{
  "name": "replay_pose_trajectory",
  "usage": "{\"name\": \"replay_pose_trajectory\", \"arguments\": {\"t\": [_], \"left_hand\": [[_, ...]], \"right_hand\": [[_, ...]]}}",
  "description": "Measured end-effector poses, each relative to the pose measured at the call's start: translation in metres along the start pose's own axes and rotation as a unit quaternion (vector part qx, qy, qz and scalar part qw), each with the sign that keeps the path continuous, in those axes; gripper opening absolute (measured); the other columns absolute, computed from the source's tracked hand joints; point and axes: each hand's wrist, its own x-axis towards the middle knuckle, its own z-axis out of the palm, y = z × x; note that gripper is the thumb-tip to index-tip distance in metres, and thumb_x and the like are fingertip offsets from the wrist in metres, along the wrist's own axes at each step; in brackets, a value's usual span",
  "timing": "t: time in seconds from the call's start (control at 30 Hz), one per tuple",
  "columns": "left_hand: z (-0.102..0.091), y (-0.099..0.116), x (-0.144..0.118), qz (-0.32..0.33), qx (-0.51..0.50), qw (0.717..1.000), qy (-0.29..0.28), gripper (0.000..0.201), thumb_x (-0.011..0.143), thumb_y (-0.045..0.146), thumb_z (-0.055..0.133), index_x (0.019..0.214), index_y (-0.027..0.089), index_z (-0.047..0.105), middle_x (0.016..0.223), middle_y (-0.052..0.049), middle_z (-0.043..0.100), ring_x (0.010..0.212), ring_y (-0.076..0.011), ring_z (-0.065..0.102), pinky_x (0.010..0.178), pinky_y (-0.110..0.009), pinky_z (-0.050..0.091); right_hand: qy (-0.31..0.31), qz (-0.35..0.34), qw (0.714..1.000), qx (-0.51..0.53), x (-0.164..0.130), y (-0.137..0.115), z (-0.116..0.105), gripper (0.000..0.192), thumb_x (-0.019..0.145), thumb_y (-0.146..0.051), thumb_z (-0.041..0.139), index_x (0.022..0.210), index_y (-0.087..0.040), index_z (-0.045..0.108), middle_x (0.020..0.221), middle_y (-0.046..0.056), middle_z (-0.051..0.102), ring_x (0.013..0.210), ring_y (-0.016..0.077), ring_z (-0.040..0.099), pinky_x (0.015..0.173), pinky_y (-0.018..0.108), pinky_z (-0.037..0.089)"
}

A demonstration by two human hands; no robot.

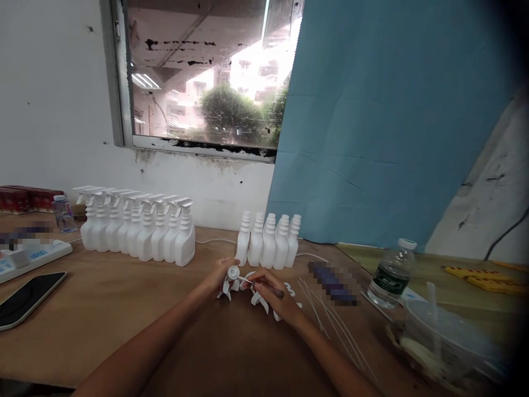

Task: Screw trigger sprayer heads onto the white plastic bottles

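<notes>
My left hand [219, 277] grips a white trigger-spray head [230, 278] over the wooden table [124, 314]. My right hand [275, 300] holds a thin dark tool [268, 288] whose tip points into that spray head. More loose white spray heads [264, 302] lie under and around my right hand. Just behind my hands stands a short row of open white bottles [268, 241] without heads. Further left stands a long row of white bottles with spray heads fitted [140, 229]. Thin white dip tubes [326, 314] lie on the table to the right of my right hand.
A black phone [25, 298] and a white power strip [28, 256] lie at the left. A small water bottle [64, 212] stands at the back left. At the right are a clear water bottle [390, 275], a clear plastic bowl [450, 336] and yellow tools [479, 278].
</notes>
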Motion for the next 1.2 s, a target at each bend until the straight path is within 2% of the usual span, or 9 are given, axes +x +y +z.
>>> {"name": "replay_pose_trajectory", "arguments": {"t": [0.2, 0.3, 0.43, 0.53, 0.63, 0.73, 0.83, 1.0, 1.2], "left_hand": [[-0.002, -0.009, 0.007, 0.031, 0.033, 0.999, 0.021, 0.043, 0.068, 0.059, 0.061, 0.067, 0.02, 0.043, 0.046, 0.008, 0.04, 0.033, -0.0067, 0.034, 0.033, -0.018, 0.023], [-0.006, -0.014, 0.014, 0.068, 0.077, 0.994, 0.048, 0.046, 0.067, 0.063, 0.06, 0.069, 0.02, 0.043, 0.048, 0.008, 0.041, 0.034, -0.0074, 0.036, 0.034, -0.018, 0.026], [-0.016, -0.016, 0.022, 0.123, 0.16, 0.976, 0.083, 0.042, 0.072, 0.06, 0.057, 0.074, 0.019, 0.047, 0.053, 0.007, 0.046, 0.041, -0.0102, 0.043, 0.039, -0.02, 0.033], [-0.029, -0.014, 0.025, 0.155, 0.229, 0.954, 0.116, 0.035, 0.079, 0.052, 0.054, 0.075, 0.018, 0.053, 0.061, 0.003, 0.054, 0.055, -0.0143, 0.053, 0.051, -0.023, 0.041], [-0.045, -0.012, 0.029, 0.165, 0.301, 0.928, 0.145, 0.025, 0.079, 0.042, 0.06, 0.074, 0.017, 0.06, 0.071, -0.001, 0.061, 0.073, -0.0186, 0.059, 0.067, -0.026, 0.043], [-0.06, -0.013, 0.035, 0.145, 0.363, 0.907, 0.158, 0.023, 0.082, 0.035, 0.065, 0.072, 0.015, 0.061, 0.075, -0.002, 0.063, 0.079, -0.0187, 0.06, 0.074, -0.031, 0.045], [-0.069, -0.018, 0.04, 0.113, 0.412, 0.891, 0.155, 0.024, 0.088, 0.035, 0.062, 0.078, 0.013, 0.061, 0.081, -0.002, 0.064, 0.078, -0.0164, 0.061, 0.077, -0.034, 0.049], [-0.075, -0.025, 0.043, 0.084, 0.461, 0.874, 0.128, 0.024, 0.09, 0.036, 0.06, 0.084, 0.013, 0.062, 0.086, -0.003, 0.064, 0.079, -0.0165, 0.061, 0.076, -0.034, 0.051], [-0.065, -0.025, 0.037, 0.111, 0.458, 0.879, 0.072, 0.032, 0.09, 0.039, 0.06, 0.071, 0.014, 0.059, 0.07, 0.001, 0.06, 0.066, -0.0137, 0.059, 0.07, -0.031, 0.049]], "right_hand": [[-0.054, -0.116, 0.978, -0.162, 0.0, -0.007, 0.001, 0.036, 0.096, -0.025, 0.044, 0.13, -0.029, 0.055, 0.138, 0.006, 0.054, 0.129, 0.0234, 0.047, 0.11, 0.045, 0.034], [-0.077, -0.109, 0.971, -0.196, -0.001, -0.006, 0.002, 0.038, 0.097, -0.023, 0.042, 0.132, -0.031, 0.054, 0.14, 0.005, 0.052, 0.129, 0.0221, 0.048, 0.111, 0.046, 0.033], [-0.024, -0.087, 0.983, -0.159, 0.0, 0.0, -0.001, 0.032, 0.097, -0.027, 0.042, 0.122, -0.029, 0.063, 0.133, 0.005, 0.059, 0.123, 0.0224, 0.054, 0.107, 0.046, 0.039], [0.018, -0.051, 0.99, -0.127, 0.003, 0.001, -0.015, 0.03, 0.095, -0.032, 0.045, 0.111, -0.026, 0.069, 0.124, 0.006, 0.065, 0.114, 0.0243, 0.06, 0.101, 0.044, 0.044], [0.08, 0.031, 0.991, -0.107, 0.004, 0.005, -0.039, 0.03, 0.09, -0.036, 0.049, 0.096, -0.02, 0.073, 0.101, 0.009, 0.073, 0.096, 0.0254, 0.067, 0.089, 0.04, 0.05], [0.163, 0.177, 0.968, -0.078, 0.005, 0.013, -0.066, 0.028, 0.082, -0.033, 0.052, 0.088, -0.016, 0.073, 0.07, 0.006, 0.072, 0.073, 0.0231, 0.069, 0.07, 0.033, 0.052], [0.196, 0.28, 0.938, -0.051, 0.005, 0.021, -0.086, 0.023, 0.073, -0.028, 0.054, 0.077, -0.014, 0.071, 0.06, 0.007, 0.069, 0.056, 0.0212, 0.067, 0.053, 0.028, 0.05], [0.209, 0.327, 0.921, -0.023, 0.006, 0.025, -0.097, 0.016, 0.067, -0.025, 0.055, 0.064, -0.014, 0.067, 0.069, 0.012, 0.072, 0.049, 0.0213, 0.067, 0.041, 0.026, 0.046], [0.227, 0.289, 0.93, 0.005, 0.007, 0.017, -0.097, 0.018, 0.069, -0.031, 0.057, 0.064, -0.016, 0.067, 0.069, 0.012, 0.071, 0.053, 0.0213, 0.068, 0.043, 0.026, 0.048]]}}
